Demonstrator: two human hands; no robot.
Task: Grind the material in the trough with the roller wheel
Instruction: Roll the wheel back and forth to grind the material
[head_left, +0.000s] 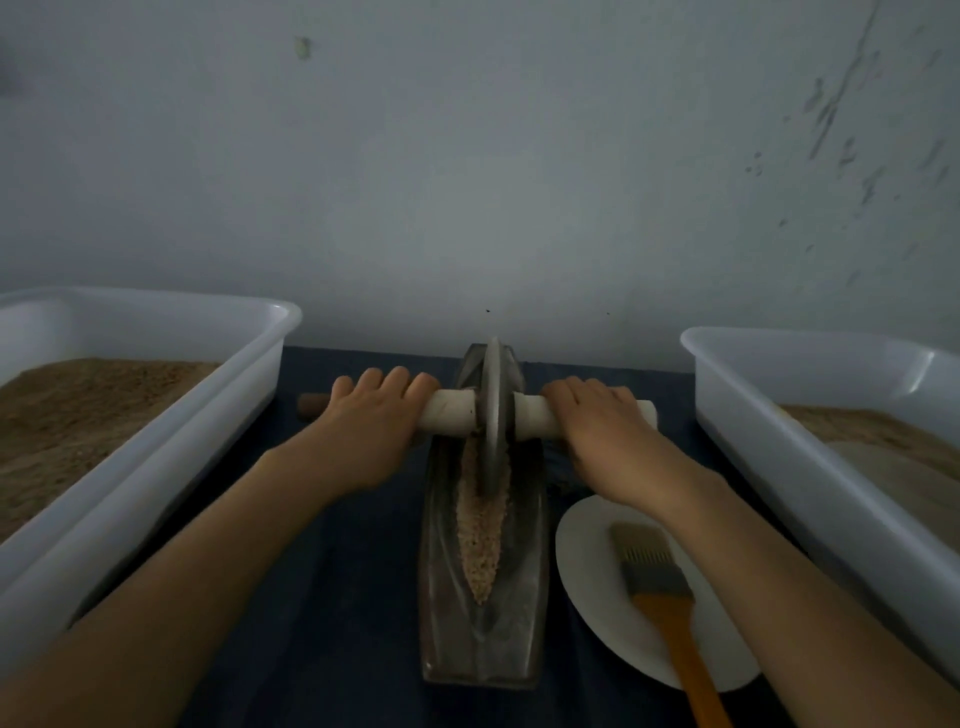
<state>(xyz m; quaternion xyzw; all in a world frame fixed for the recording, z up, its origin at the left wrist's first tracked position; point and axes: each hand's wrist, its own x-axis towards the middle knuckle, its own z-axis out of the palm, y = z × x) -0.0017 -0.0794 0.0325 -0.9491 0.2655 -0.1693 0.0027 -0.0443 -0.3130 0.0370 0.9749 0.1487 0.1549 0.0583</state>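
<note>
Dark blue cloth (332, 597) covers our table. On it the trough (485, 629) runs lengthwise away from us, tan material (480, 540) along its groove. Beyond that grain, our left hand (371, 421) and right hand (602, 423) grip the roller wheel (492, 410) axle, lying crosswise. Behind rises a scuffed grey wall (519, 156).

Two bare forearms are seen entering from the lower corners of the view, no sleeve being visible on either as far as the frame edge. The left hand (371, 415) and the right hand (602, 421) are uncovered. No glove, ring, watch or bracelet is shown on the visible wrists and fingers. Fingernails cannot be made out in the dim light
</note>
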